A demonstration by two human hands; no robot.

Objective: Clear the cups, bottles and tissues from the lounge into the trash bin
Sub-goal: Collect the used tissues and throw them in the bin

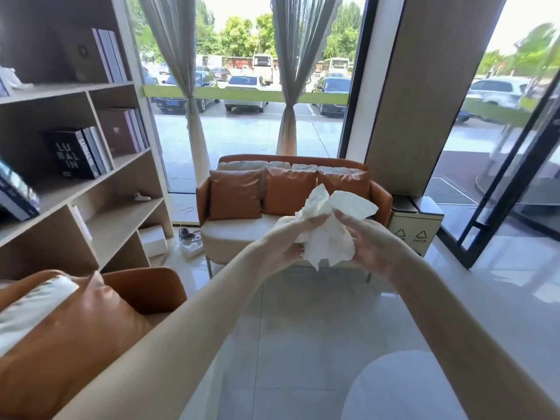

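Both hands gripping one crumpled wad of tissues: left hand pinching its near-left side, right hand clenching its right side, wad hanging in air between them at chest height. Loose flap sticking up above fingers; likely risk is piece tearing or slipping free and dropping onto floor. Arms reaching forward, nearly straight, converging. Beyond, orange sofa standing; trash bin sitting just beside sofa's right end, well apart from hands.

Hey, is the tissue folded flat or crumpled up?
Crumpled. The tissue is a wrinkled bunch gripped between the left hand and right hand, loose flaps sticking up.
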